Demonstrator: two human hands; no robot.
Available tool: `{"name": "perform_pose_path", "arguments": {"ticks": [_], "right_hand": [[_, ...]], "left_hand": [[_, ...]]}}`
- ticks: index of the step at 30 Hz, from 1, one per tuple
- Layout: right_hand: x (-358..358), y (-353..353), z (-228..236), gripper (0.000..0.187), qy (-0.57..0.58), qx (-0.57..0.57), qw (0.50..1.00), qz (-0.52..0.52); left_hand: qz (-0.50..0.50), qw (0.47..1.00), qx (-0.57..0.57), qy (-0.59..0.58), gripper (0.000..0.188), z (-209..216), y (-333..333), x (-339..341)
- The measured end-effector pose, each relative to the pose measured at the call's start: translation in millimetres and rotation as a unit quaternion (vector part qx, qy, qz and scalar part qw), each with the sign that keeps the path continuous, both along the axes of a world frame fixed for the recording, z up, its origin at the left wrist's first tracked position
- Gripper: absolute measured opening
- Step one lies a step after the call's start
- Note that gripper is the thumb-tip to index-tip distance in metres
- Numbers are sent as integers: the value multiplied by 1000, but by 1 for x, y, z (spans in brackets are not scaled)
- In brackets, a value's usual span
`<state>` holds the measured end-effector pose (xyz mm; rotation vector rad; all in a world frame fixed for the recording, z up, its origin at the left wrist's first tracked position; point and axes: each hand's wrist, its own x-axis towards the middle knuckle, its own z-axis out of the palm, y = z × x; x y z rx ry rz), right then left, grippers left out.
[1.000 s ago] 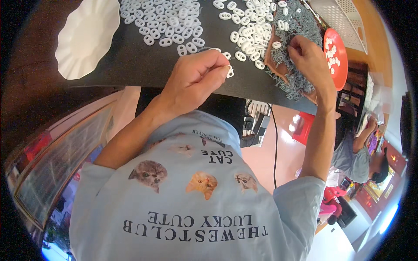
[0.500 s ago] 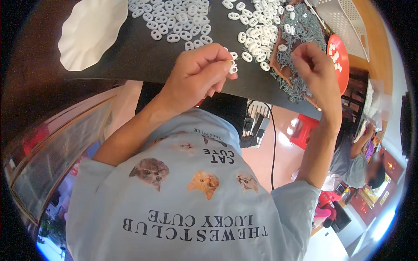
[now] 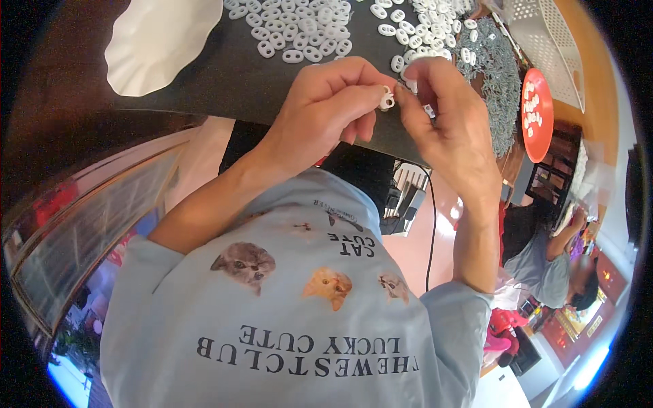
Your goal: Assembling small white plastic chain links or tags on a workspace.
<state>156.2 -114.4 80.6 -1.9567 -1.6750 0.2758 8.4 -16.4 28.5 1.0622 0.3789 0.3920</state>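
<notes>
Between the thumb and index finger of my left hand [image 3: 323, 105] is a small white oval plastic piece with two holes [image 3: 387, 102], gripped near the table's front edge. My right hand [image 3: 449, 126] is closed in a pinch with its fingertips right beside that piece. Anything between those fingertips is too small or hidden to make out. Past my left hand lies a spread of like white two-hole pieces [image 3: 292, 34]. Another heap of white pieces [image 3: 435, 20] sits beyond my right hand, next to a mass of small grey pieces [image 3: 500, 81].
A white wavy-edged tray [image 3: 153, 47] rests at the left of the dark table [image 3: 197, 85]. On the right are a red plate [image 3: 542, 139] with small white bits and a white perforated basket [image 3: 537, 34]. Another person [image 3: 547, 272] sits farther right; a black cable [image 3: 433, 231] hangs below.
My right hand has moved left from over the grey pieces to meet my left hand at the white piece. The left hand keeps its pinch; the view has shifted slightly.
</notes>
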Motion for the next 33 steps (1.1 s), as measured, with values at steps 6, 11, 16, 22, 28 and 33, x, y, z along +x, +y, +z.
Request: {"name": "perform_pose_path", "arguments": {"ticks": [6, 11, 16, 22, 28, 33], "right_hand": [[2, 1, -6, 14, -72, 17, 996, 56], [0, 0, -9, 8, 69, 19, 997, 17], [2, 2, 4, 14, 362, -55, 928, -64], [-2, 6, -1, 18, 347, -85, 932, -56], [-9, 11, 0, 15, 350, -80, 931, -73], [-9, 11, -1, 14, 353, -76, 930, -69]], "left_hand": [[-20, 999, -14, 30, 27, -6, 6, -5], [-21, 1000, -13, 14, 24, -4, 9, -7], [16, 999, 16, -43, 20, -14, 1, -6], [3, 998, -13, -59, 14, -18, 3, -6], [3, 998, 1, -57, 17, -25, 2, -6], [2, 998, 3, -66, 19, -27, 2, -6]]}}
